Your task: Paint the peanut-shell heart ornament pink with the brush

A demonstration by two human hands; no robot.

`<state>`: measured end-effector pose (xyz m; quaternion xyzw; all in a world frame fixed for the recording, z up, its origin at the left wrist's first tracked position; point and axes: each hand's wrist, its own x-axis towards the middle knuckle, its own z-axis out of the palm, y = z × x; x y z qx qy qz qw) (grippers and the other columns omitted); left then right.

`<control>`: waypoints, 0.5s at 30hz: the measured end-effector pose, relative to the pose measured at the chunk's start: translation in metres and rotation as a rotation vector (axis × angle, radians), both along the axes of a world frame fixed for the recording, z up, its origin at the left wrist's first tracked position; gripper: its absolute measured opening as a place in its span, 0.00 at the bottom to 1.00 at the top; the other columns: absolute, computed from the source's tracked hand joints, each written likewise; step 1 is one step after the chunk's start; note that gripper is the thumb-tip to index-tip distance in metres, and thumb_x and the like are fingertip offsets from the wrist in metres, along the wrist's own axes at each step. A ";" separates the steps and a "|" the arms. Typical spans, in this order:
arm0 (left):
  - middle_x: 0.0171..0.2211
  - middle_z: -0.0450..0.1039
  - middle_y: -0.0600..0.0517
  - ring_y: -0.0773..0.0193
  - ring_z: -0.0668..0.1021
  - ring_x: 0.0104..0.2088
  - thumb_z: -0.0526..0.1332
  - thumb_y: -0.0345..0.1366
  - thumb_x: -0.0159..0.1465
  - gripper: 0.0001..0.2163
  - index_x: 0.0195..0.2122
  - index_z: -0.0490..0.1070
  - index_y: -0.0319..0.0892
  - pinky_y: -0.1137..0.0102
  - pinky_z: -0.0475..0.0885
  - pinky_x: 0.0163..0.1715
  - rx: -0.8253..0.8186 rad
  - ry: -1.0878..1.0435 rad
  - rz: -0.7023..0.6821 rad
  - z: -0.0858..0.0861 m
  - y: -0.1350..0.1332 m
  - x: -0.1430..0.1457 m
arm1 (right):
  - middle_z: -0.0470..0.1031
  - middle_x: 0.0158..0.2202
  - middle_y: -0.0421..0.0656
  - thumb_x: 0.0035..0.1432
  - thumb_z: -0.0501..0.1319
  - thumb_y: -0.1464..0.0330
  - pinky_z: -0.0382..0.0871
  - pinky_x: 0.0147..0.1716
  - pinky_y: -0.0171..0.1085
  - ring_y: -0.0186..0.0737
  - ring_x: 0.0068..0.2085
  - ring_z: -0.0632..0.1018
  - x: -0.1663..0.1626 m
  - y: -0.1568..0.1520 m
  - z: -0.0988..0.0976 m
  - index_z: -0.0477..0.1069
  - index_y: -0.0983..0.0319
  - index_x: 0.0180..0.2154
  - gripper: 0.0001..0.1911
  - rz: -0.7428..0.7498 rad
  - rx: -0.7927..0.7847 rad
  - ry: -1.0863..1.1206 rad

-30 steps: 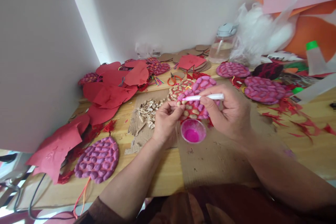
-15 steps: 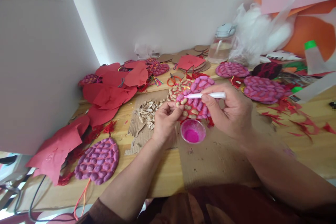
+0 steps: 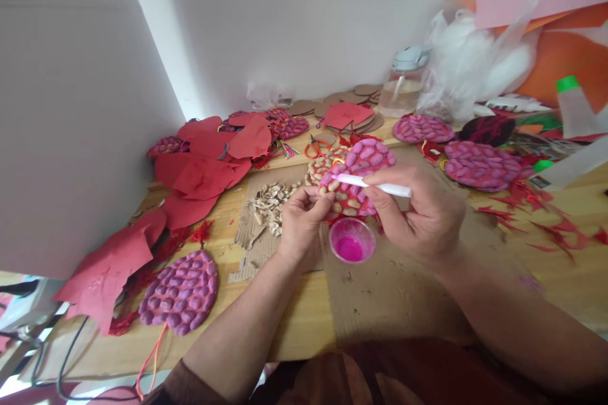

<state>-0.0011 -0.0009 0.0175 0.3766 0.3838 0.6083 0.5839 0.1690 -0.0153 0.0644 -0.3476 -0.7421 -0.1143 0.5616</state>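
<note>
Head view: right hand (image 3: 420, 218), closed on a pen (image 3: 387, 187), points its tip at the plaque (image 3: 354, 193); left hand (image 3: 304, 218), pinched, grips the plaque's edge near the cup (image 3: 352, 240).

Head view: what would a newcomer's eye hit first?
Probably the partly pink nut-covered piece at centre, left hand at its edge, right hand holding a white pen over it. Next, the clear cup of magenta liquid just nearer the wearer, then the red paper shapes heaped at left.
</note>
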 end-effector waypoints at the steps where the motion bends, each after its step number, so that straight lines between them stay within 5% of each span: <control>1: 0.24 0.78 0.52 0.67 0.80 0.23 0.78 0.40 0.50 0.18 0.33 0.72 0.37 0.73 0.78 0.26 -0.005 -0.010 0.001 0.000 0.000 0.000 | 0.82 0.36 0.43 0.62 0.66 0.73 0.73 0.42 0.35 0.37 0.38 0.80 0.000 0.000 0.000 0.75 0.62 0.41 0.05 -0.007 0.004 -0.004; 15: 0.24 0.77 0.52 0.68 0.78 0.23 0.79 0.40 0.48 0.19 0.32 0.73 0.37 0.74 0.77 0.25 -0.026 -0.055 0.010 0.002 0.001 0.000 | 0.81 0.35 0.40 0.63 0.65 0.72 0.73 0.40 0.34 0.35 0.38 0.80 0.000 0.001 -0.006 0.75 0.60 0.41 0.04 0.008 -0.078 0.033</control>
